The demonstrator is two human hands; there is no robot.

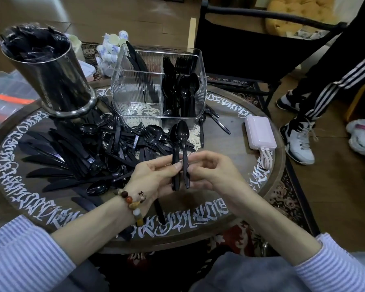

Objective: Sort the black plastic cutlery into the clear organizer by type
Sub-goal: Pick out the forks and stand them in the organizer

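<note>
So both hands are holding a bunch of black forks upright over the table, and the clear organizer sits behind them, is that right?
Not quite. The head view shows rounded bowls at the top, so they are black spoons, not forks. The rest holds: the left hand and right hand grip the handles with the spoons upright over the table, and the clear organizer sits behind them.

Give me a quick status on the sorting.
Left hand holds stacked spoons; right hand pinches one spoon. Organizer part filled. Pile remains on table, nothing blocking.
</note>
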